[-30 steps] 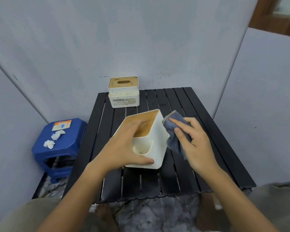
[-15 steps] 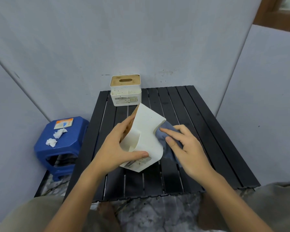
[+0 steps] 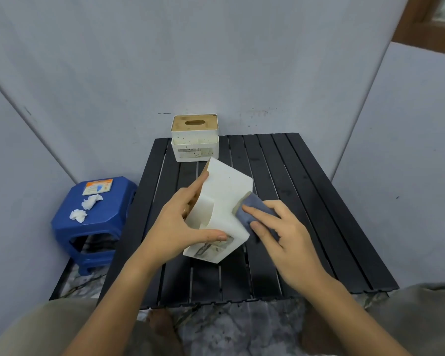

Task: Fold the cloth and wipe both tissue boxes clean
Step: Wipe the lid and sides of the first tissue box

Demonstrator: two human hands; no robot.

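Observation:
A white tissue box (image 3: pixel 225 199) is tipped on its side above the middle of the black slatted table (image 3: pixel 306 214). My left hand (image 3: pixel 180 224) grips it, thumb across its lower face and fingers behind the left edge. My right hand (image 3: pixel 280 232) presses a folded blue-grey cloth (image 3: pixel 249 211) against the box's right side. A second white tissue box (image 3: pixel 194 137) with a brown slotted lid stands upright at the table's far edge, speckled with dirt.
A blue plastic stool (image 3: pixel 93 222) stands left of the table with two crumpled tissues (image 3: pixel 88 206) and a small packet (image 3: pixel 98 186) on it. Grey wall panels close in behind and on both sides. My knees are at the table's near edge.
My left hand has tipped the near box further over, so its lid now faces away to the left. My right hand with the cloth has slid down along the box's right side.

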